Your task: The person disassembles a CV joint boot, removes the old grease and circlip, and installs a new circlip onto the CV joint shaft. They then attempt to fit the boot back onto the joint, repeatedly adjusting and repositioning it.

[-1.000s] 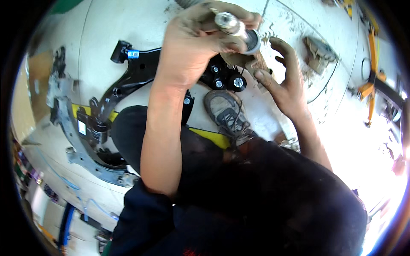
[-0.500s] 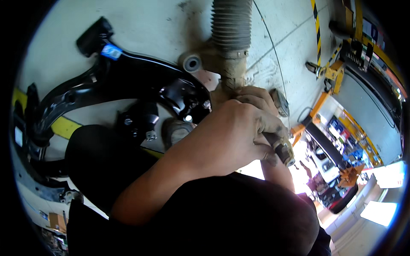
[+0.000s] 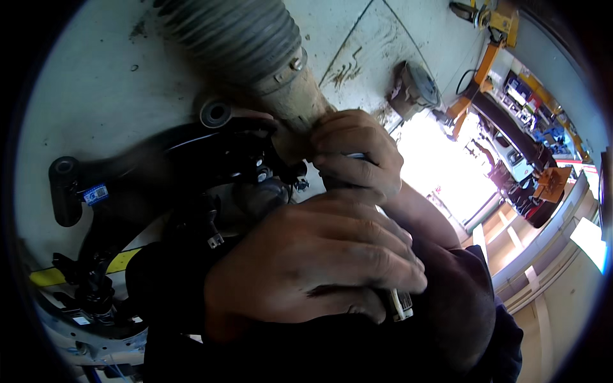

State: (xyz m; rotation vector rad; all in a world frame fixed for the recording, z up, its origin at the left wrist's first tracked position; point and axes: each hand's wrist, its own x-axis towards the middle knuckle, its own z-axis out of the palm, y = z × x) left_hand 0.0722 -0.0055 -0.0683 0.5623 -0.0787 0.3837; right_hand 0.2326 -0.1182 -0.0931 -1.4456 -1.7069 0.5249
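Note:
My left hand (image 3: 319, 258) is closed around a slim tool (image 3: 401, 305). Only its pale metal end sticks out below the fingers, so its kind is unclear. Just beyond it, the curled fingers of my right hand (image 3: 361, 153) press against the dirty metal lower end (image 3: 297, 105) of a strut with a ribbed black bellows (image 3: 236, 38). A shiny strip shows between the right fingers, but what they grip is mostly hidden. To the left lies a glossy black suspension control arm (image 3: 143, 169) with a blue-and-white sticker.
A round bushing eye (image 3: 216, 113) sits beside the strut. A dusty round metal part (image 3: 415, 89) is on the floor at the right. A yellow floor stripe (image 3: 121, 260) runs under the black parts. Farther right are an orange lift arm (image 3: 482, 76) and a bright opening.
The view has tilted and come closer, so the bellows looks larger and farther left. My left hand has shifted down toward my body, apart from the right hand's knuckles. Both hands stay closed.

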